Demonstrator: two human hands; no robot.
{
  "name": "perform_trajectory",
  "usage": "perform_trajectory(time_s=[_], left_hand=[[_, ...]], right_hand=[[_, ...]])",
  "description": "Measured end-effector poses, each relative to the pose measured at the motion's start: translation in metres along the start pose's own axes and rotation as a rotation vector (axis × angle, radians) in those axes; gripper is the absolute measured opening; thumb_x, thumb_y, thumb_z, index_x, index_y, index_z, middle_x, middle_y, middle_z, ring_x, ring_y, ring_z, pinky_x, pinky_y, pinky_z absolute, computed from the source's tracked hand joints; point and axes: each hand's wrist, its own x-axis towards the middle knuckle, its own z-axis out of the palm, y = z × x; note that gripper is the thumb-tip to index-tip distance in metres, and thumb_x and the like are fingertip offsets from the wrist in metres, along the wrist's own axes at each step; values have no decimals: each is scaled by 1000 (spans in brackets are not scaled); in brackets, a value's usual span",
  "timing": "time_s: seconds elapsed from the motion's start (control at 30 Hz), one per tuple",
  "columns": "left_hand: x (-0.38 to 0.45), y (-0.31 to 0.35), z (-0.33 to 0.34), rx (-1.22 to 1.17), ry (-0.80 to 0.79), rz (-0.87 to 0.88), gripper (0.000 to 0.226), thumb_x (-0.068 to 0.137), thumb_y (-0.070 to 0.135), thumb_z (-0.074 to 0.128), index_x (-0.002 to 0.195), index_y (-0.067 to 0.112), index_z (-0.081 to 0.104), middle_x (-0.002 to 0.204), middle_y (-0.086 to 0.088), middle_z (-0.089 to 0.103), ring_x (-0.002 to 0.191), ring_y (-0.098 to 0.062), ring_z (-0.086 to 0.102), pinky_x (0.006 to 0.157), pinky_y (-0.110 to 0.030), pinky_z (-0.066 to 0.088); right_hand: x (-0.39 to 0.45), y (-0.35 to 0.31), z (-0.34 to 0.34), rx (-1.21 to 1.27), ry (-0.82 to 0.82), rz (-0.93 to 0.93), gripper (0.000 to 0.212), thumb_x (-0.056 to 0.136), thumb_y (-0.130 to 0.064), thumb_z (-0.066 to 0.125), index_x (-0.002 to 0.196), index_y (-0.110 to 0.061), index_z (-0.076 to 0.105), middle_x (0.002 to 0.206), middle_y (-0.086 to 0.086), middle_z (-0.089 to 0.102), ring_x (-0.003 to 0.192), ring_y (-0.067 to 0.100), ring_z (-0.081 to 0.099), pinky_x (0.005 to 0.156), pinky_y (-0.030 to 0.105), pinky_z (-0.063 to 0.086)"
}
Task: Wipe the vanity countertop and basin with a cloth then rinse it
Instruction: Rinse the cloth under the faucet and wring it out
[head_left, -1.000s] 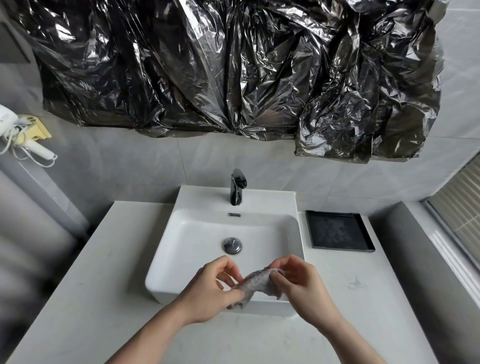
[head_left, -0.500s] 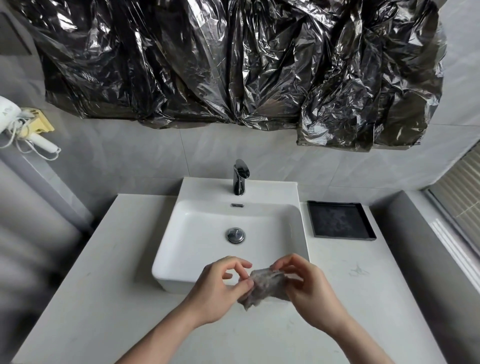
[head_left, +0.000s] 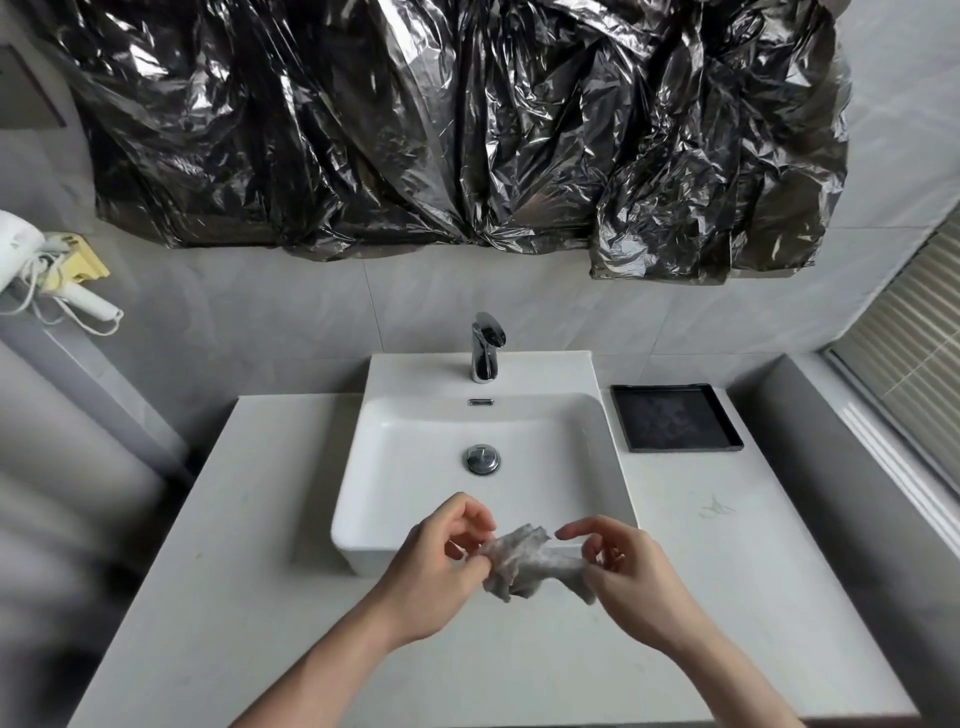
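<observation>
While left hand (head_left: 434, 571) and right hand (head_left: 626, 577) pinch crumpled cloth (head_left: 530, 564) at lower centre: spread flat before wiping countertop (head_left: 249, 519).

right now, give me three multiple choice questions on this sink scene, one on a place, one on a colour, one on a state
1. Where does the tray sit?
A. on the countertop right of the basin
B. inside the basin
C. left of the faucet

2. What colour is the basin?
A. black
B. white
C. green

3. How is the cloth held?
A. flat on the countertop
B. hung over the faucet
C. bunched between both hands

Answers: 1 A, the tray lies on the countertop past the basin's right rim. 2 B, its walls are white. 3 C, the left hand and right hand pinch it above the basin's front rim.
</observation>
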Motion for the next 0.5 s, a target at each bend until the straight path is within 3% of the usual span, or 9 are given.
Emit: perform_trajectory(time_s=[0.13, 0.2, 0.27, 0.37, 0.43, 0.5], left_hand=[[-17, -7, -7, 29, -114, -24, 43, 86, 9, 59, 118, 38, 63, 100, 5, 66, 84, -11, 59, 77, -21, 49], [-28, -13, -9, 71, -127, -35, 44, 87, 11, 60, 118, 42, 65, 103, 9, 62, 81, -2, 55, 73, -12, 46], [-37, -22, -10, 106, -145, -45, 43, 81, 14, 63, 112, 43, 67, 100, 11, 65, 79, 0, 54, 75, -14, 48], [-48, -37, -6, 98, -183, -88, 27, 72, 29, 73, 98, 35, 68, 86, 15, 65, 74, 0, 53, 78, -26, 50], [-53, -45, 0, 69, -170, -110, 28, 71, 44, 79, 89, 27, 67, 78, 12, 62, 70, -1, 52, 73, -25, 47], [-56, -50, 6, 42, -106, -99, 31, 75, 46, 79, 82, 20, 65, 75, 7, 64, 67, -1, 53, 69, -23, 45]], right_hand=[[-13, -2, 12, -109, -16, 64, 24, 79, -7, 63, 78, -27, 75, 65, -8, 65, 57, 10, 54, 58, 31, 45], [-23, -5, 18, -128, 13, 63, 16, 79, -11, 65, 73, -23, 74, 74, -10, 71, 74, 8, 65, 76, 31, 52], [-34, -9, 22, -127, 7, 45, 13, 81, -17, 63, 73, -21, 73, 80, -11, 73, 85, 5, 67, 85, 28, 52], [-50, -14, 31, -70, -53, 37, 17, 84, -9, 60, 73, -19, 68, 71, -13, 70, 73, 2, 64, 73, 23, 44], [-57, -13, 36, -78, -65, 12, 21, 84, -3, 58, 76, -21, 67, 67, -12, 66, 66, 1, 59, 66, 24, 43], [-61, -8, 40, -87, -31, -25, 21, 86, -4, 58, 82, -22, 68, 70, -7, 66, 64, 5, 56, 62, 27, 45]])
